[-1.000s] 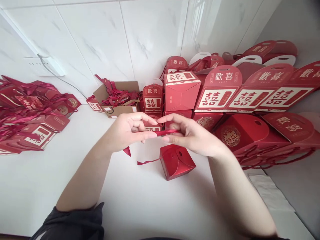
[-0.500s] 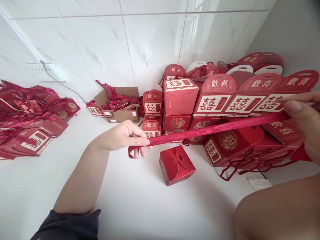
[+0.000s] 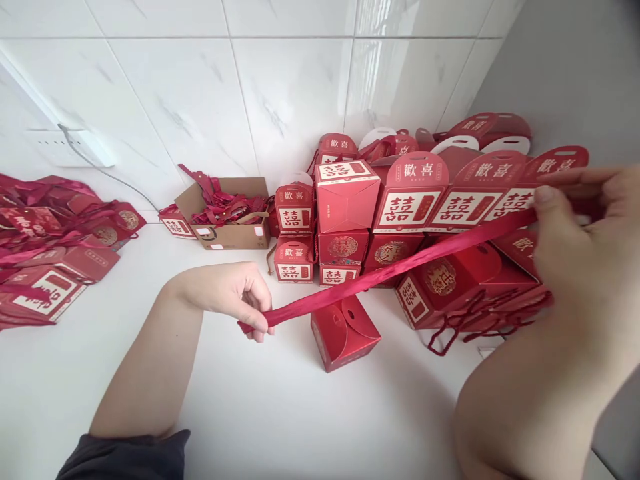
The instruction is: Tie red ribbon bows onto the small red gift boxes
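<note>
A dark red ribbon (image 3: 380,277) is stretched slantwise between my two hands, above the table. Its lower left end is pinched between the thumb and fingers of my left hand (image 3: 240,300), with a short tip sticking out. My right hand (image 3: 575,227) grips the ribbon higher up at the right, its fingers closed; the far end past that hand is hard to make out. Beneath the ribbon stands a small red gift box (image 3: 345,337) on the table, its curved top flaps folded together. The ribbon passes in front of the box's back upper edge.
Stacked red boxes (image 3: 413,193) with white labels line the tiled wall (image 3: 295,87). A cardboard box (image 3: 233,235) of red ribbons stands left of them. Ribboned red boxes (image 3: 85,263) are heaped at far left. Red cords (image 3: 467,327) hang at the right. The table (image 3: 280,413) is white.
My left hand has come down and slightly left with its ribbon end. The right hand has moved further into view, so the ribbon slants more steeply. The whole view has shifted a little.
</note>
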Demonstrator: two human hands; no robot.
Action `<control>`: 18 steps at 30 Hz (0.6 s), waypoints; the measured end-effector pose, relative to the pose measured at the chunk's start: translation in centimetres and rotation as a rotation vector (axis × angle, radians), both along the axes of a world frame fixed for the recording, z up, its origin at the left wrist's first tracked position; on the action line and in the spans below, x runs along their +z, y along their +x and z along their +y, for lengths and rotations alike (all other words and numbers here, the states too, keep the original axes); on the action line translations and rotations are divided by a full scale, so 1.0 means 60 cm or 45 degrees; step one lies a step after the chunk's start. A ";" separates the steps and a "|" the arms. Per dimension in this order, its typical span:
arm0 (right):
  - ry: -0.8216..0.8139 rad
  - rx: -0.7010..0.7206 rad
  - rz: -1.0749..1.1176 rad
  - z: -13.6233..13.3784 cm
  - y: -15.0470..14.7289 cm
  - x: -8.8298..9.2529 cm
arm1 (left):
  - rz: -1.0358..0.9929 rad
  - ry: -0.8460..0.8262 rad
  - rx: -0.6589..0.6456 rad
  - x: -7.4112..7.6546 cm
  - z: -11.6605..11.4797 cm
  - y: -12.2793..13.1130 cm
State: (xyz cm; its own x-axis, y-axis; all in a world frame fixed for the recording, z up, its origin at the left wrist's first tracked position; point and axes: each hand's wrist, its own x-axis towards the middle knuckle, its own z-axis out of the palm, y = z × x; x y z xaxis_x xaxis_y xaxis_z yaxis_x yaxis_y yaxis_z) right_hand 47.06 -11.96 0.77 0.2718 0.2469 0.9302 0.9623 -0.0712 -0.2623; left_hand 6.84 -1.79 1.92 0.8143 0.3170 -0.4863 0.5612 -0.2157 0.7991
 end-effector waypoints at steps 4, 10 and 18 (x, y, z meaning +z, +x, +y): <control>-0.090 0.351 -0.012 0.005 -0.095 0.025 | -0.641 -0.173 0.241 -0.010 -0.007 0.016; -0.919 1.699 0.481 0.017 -0.245 -0.003 | -1.345 -0.437 0.815 -0.016 -0.046 0.071; -0.959 1.863 0.727 0.056 -0.289 -0.056 | -1.333 -0.570 1.134 -0.001 -0.065 0.090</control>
